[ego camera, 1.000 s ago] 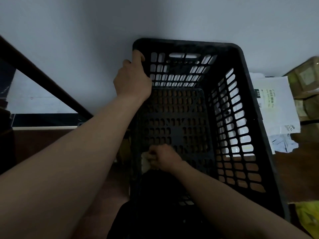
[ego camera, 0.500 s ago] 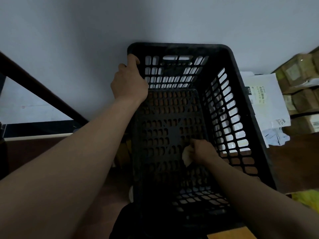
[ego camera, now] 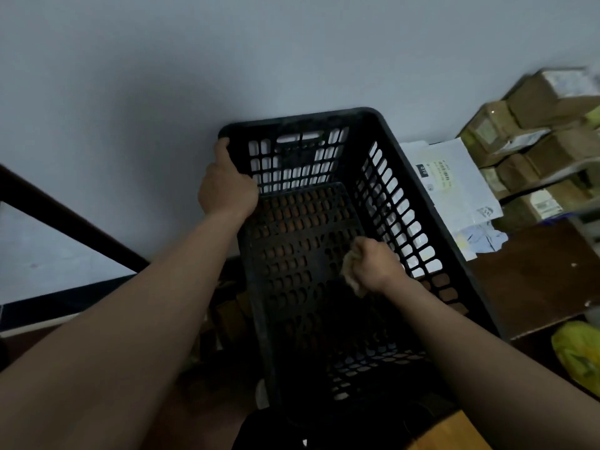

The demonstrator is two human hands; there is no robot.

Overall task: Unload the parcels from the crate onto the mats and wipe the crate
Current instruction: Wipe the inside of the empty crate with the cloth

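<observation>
A black slotted plastic crate (ego camera: pixel 418 177) stands in front of me against a pale wall, with nothing inside it but my hand. My left hand (ego camera: pixel 225 186) grips the crate's far left corner rim. Inside the crate, my right hand (ego camera: pixel 376 266) holds a crumpled pale cloth (ego camera: pixel 350 269) against the perforated floor, near the right wall. White parcel bags (ego camera: pixel 454 180) lie just right of the crate, and brown cardboard parcels (ego camera: pixel 532 147) are stacked beyond them.
A dark brown surface (ego camera: pixel 532 274) spreads right of the crate. A yellow bag (ego camera: pixel 578 352) lies at the lower right. A dark rail (ego camera: pixel 65 222) slants across the left side. A strip of light wood (ego camera: pixel 454 433) shows at the bottom edge.
My right hand has swept the cloth from the crate's left floor area to the right side, then a little farther back. The view has shifted, showing more parcels on the right. My left hand keeps its grip.
</observation>
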